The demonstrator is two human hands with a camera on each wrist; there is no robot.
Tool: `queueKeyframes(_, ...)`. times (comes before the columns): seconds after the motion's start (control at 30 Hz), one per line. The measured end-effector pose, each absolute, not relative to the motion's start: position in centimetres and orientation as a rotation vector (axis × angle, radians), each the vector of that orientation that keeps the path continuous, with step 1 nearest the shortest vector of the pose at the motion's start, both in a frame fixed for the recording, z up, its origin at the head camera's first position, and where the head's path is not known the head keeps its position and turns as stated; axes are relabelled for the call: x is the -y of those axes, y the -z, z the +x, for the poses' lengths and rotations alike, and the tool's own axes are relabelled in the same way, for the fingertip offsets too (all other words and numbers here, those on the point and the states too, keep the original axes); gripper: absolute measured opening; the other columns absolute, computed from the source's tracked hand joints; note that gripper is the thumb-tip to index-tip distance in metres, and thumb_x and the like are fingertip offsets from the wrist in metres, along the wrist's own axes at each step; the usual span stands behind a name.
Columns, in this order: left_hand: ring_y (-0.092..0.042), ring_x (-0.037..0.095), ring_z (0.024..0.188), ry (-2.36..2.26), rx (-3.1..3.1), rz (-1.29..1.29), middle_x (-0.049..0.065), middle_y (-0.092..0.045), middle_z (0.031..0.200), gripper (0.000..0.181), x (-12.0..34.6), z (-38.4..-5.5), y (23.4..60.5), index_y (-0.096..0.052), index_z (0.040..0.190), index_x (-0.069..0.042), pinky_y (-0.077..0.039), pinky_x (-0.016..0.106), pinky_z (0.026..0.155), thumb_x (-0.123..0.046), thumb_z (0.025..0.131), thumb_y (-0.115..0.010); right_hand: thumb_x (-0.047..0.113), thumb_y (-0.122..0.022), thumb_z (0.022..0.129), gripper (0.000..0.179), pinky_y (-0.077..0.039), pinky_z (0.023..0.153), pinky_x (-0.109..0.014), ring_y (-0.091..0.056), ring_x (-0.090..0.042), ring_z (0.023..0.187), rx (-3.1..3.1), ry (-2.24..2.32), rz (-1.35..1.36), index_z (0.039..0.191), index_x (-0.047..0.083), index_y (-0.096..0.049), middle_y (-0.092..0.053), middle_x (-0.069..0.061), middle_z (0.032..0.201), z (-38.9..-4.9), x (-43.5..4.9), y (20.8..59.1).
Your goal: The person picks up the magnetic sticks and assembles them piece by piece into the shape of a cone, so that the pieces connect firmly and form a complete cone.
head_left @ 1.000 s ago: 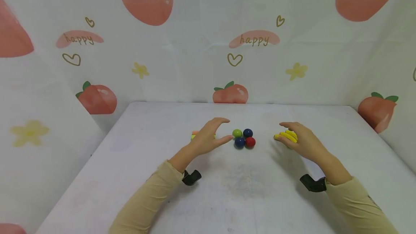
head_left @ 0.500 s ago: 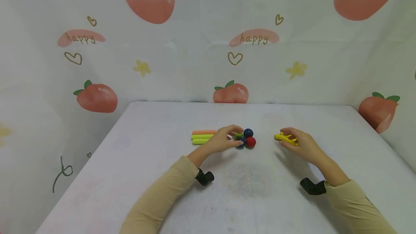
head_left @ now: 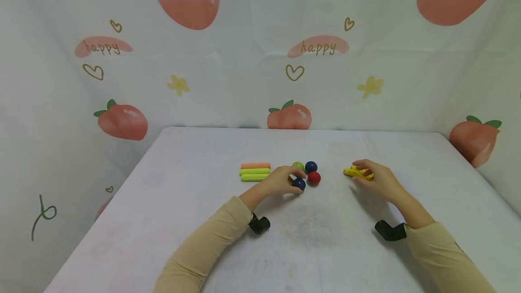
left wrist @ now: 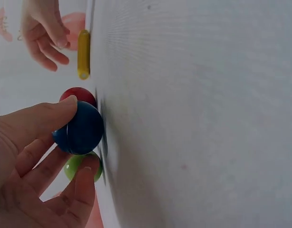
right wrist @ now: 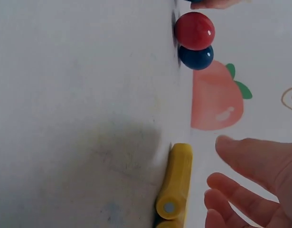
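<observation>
My left hand (head_left: 280, 181) pinches a dark blue ball (head_left: 299, 185) between thumb and fingers. In the left wrist view the thumb lies on that blue ball (left wrist: 83, 129), and a green ball (left wrist: 73, 164) shows behind the fingers. Close by in the head view are a red ball (head_left: 314, 178), a second blue ball (head_left: 311, 166) and the partly covered green ball. My right hand (head_left: 381, 181) hovers over yellow curved sticks (head_left: 351, 172), its fingers loosely bent. The right wrist view shows a gap between hand and yellow sticks (right wrist: 180, 173), one with a grey disc in its end.
Straight sticks, one orange (head_left: 255, 165) and two yellow-green (head_left: 253, 177), lie side by side left of the balls. All stand on a white table (head_left: 325, 248) backed by a printed cloth (head_left: 244, 58). A black wrist mount (head_left: 260, 225) sits under each forearm.
My left hand has moved right from above the straight sticks to the balls and taken hold of the front blue ball, shifting it slightly toward me. The right hand has lowered slightly and its fingers bent more.
</observation>
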State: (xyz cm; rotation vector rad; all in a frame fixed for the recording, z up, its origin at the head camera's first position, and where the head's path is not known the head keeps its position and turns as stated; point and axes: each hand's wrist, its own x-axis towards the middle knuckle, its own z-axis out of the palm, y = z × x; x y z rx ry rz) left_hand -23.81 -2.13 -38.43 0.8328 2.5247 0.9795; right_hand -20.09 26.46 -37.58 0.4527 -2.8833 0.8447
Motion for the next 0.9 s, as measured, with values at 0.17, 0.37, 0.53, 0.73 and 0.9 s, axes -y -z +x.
queueKeyframes(0.17,-0.058,0.014,0.088,-0.978,-2.521,0.802,0.008,-0.062,0.118,0.035,2.5,-23.6,38.4,-0.061,0.114,-0.01,-0.048,0.018,0.078,-0.01,0.081,-0.072,0.005,-0.065,0.083,0.038,-0.051,0.074,-0.046,-0.06,-0.034,0.085,2.918,-0.841,0.417,0.117,-0.006,-0.053,-0.062,-0.029,0.107,-20.6,-26.5,37.8)
queueKeyframes(0.37,-0.061,0.016,0.09,-1.024,-2.492,0.794,0.009,-0.062,0.116,0.036,3.1,-23.3,38.4,-0.061,0.115,-0.007,-0.05,0.02,0.08,-0.009,0.08,-0.072,0.003,-0.065,0.082,0.032,-0.05,0.073,-0.042,-0.059,-0.03,0.082,2.952,-0.838,0.395,0.111,-0.006,-0.056,-0.062,-0.029,0.104,-21.0,-26.6,38.1)
queueKeyframes(0.53,-0.063,0.017,0.089,-1.116,-2.435,0.789,0.011,-0.062,0.115,0.036,3.8,-23.0,38.4,-0.06,0.114,-0.005,-0.051,0.021,0.081,-0.008,0.08,-0.072,0.003,-0.066,0.081,0.028,-0.049,0.079,-0.048,-0.058,-0.034,0.087,2.984,-0.842,0.38,0.105,-0.007,-0.058,-0.062,-0.027,0.1,-21.2,-26.5,38.3)
queueKeyframes(0.73,-0.065,0.019,0.093,-1.176,-2.369,0.711,0.011,-0.061,0.115,0.037,4.5,-22.4,38.3,-0.06,0.115,-0.005,-0.053,0.025,0.084,-0.008,0.08,-0.072,0.009,-0.07,0.079,0.028,-0.048,0.074,-0.043,-0.059,-0.03,0.083,3.098,-0.794,0.367,0.1,-0.007,-0.06,-0.064,-0.022,0.091,-21.2,-26.1,38.2)
queueKeyframes(0.9,-0.066,0.019,0.096,-1.176,-2.346,0.651,0.011,-0.061,0.115,0.037,5.0,-22.1,38.5,-0.061,0.115,-0.006,-0.053,0.026,0.084,-0.012,0.081,-0.072,0.011,-0.071,0.079,0.028,-0.048,0.065,-0.03,-0.059,-0.024,0.078,3.151,-0.828,0.403,0.097,-0.006,-0.06,-0.064,-0.019,0.088,-20.8,-25.5,38.0)
